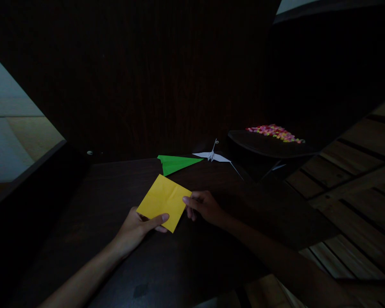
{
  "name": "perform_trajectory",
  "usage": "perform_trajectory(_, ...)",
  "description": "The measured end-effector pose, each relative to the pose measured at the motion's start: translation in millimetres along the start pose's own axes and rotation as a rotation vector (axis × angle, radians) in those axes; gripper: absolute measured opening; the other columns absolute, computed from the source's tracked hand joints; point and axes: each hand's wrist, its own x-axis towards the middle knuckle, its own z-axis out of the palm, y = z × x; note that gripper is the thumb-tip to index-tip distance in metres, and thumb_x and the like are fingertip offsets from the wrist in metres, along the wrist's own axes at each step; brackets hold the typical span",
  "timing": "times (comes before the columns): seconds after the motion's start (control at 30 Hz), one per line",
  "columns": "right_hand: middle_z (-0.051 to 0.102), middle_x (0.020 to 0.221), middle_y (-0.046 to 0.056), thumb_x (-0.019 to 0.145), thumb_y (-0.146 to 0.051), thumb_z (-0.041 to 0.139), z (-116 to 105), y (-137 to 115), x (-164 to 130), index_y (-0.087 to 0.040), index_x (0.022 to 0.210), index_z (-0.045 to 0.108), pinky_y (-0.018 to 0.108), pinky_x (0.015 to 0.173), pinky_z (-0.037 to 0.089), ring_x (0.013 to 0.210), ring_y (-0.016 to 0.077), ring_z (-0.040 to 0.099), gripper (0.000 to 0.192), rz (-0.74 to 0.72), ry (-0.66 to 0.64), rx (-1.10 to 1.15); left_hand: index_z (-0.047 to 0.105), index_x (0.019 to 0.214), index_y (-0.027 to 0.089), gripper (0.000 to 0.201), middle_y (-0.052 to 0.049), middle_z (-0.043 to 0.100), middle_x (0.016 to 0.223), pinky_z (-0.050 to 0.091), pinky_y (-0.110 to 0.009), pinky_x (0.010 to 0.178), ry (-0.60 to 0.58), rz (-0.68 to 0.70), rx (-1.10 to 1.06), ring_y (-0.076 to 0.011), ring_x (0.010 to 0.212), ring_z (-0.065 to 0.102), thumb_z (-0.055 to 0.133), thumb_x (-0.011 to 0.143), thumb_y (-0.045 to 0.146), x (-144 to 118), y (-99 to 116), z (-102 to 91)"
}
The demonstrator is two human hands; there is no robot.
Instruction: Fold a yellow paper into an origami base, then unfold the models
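Above the dark desk [115, 239], both hands pinch a yellow paper square [163, 202], left hand [137, 226] on its near corner, right hand [203, 206] on its right edge; creased but mostly unfolded, while a green paper plane [176, 164] and white crane [213, 156] lie finished beyond

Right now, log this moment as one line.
left hand: holds yellow paper | right hand: pinches its edge | beyond: green plane
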Motion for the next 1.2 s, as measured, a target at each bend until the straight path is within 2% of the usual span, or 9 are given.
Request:
perform_trajectory(0.33,0.058,0.046,0.001,0.080,-0.064,0.058,0.3,1.1,0.1,-0.016,0.052,0.057,0.021,0.042,0.040,0.039,0.0094,0.051,0.055,0.028,-0.008,0.007,0.076,0.093,0.011,0.036,-0.013,0.076,0.098,0.062,-0.031,0.064,-0.058,0.002,-0.029,-0.0266,0.079,0.073,0.083,0.065,0.033,-3.0,2.8,2.4)
perform_trajectory(0.53,0.057,0.044,0.001,0.078,-0.065,0.059,-2.9,1.6,2.2,-0.016,0.050,0.056,0.022,0.041,0.039,0.039,0.0098,0.050,0.056,0.020,0.007,0.034,0.077,0.084,0.007,0.037,-0.016,0.077,0.082,0.062,-0.036,0.069,-0.100,-0.007,-0.059,-0.0260,0.069,0.073,0.078,0.071,0.042,1.6,-1.5,-1.1)
perform_trajectory(0.77,0.058,0.047,0.001,0.080,-0.065,0.058,-6.2,6.1,5.4,-0.016,0.054,0.056,0.022,0.040,0.039,0.039,0.0099,0.051,0.055,0.027,0.025,0.067,0.076,0.080,0.006,0.040,-0.016,0.076,0.074,0.060,-0.036,0.063,-0.037,0.017,-0.168,-0.0248,0.063,0.072,0.077,0.072,0.045,4.1,-3.1,-4.0)
perform_trajectory(0.9,0.060,0.049,0.002,0.078,-0.069,0.057,-4.7,5.3,4.5,-0.015,0.056,0.057,0.021,0.039,0.038,0.039,0.0090,0.051,0.059,0.034,-0.049,0.085,0.077,0.078,0.006,0.037,-0.017,0.076,0.076,0.060,-0.035,0.065,-0.051,0.024,-0.172,-0.0245,0.065,0.073,0.076,0.074,0.042,2.0,-1.4,-3.8)
perform_trajectory(0.97,0.060,0.050,0.001,0.074,-0.065,0.064,-2.8,5.4,3.1,-0.013,0.062,0.060,0.021,0.040,0.040,0.040,0.0090,0.052,0.053,0.041,-0.107,0.099,0.077,0.079,0.006,0.036,-0.016,0.077,0.077,0.060,-0.034,0.065,-0.059,0.028,-0.172,-0.0244,0.066,0.073,0.076,0.075,0.041,1.9,-1.6,-3.9)
perform_trajectory(1.07,0.065,0.060,0.000,0.066,-0.048,0.079,1.0,7.1,1.2,-0.013,0.084,0.064,0.021,0.042,0.044,0.044,0.0101,0.057,0.042,0.059,-0.103,0.151,0.077,0.082,0.007,0.035,-0.015,0.077,0.078,0.061,-0.034,0.065,-0.058,0.040,-0.173,-0.0245,0.068,0.073,0.075,0.076,0.041,2.9,-3.1,-4.4)
perform_trajectory(1.13,0.069,0.071,0.002,0.063,-0.038,0.083,3.0,7.9,0.7,-0.014,0.097,0.061,0.021,0.044,0.048,0.050,0.0116,0.061,0.048,0.068,-0.078,0.198,0.077,0.085,0.008,0.035,-0.014,0.077,0.080,0.061,-0.034,0.067,-0.057,0.046,-0.180,-0.0244,0.070,0.074,0.076,0.076,0.041,3.6,-4.3,-4.9)
perform_trajectory(1.2,0.070,0.076,0.003,0.063,-0.035,0.083,3.8,7.6,0.9,-0.015,0.102,0.059,0.023,0.046,0.051,0.054,0.0136,0.064,0.051,0.074,-0.085,0.228,0.077,0.088,0.008,0.035,-0.014,0.077,0.083,0.061,-0.033,0.067,-0.061,0.044,-0.185,-0.0243,0.072,0.074,0.076,0.076,0.040,4.3,-5.4,-5.3)
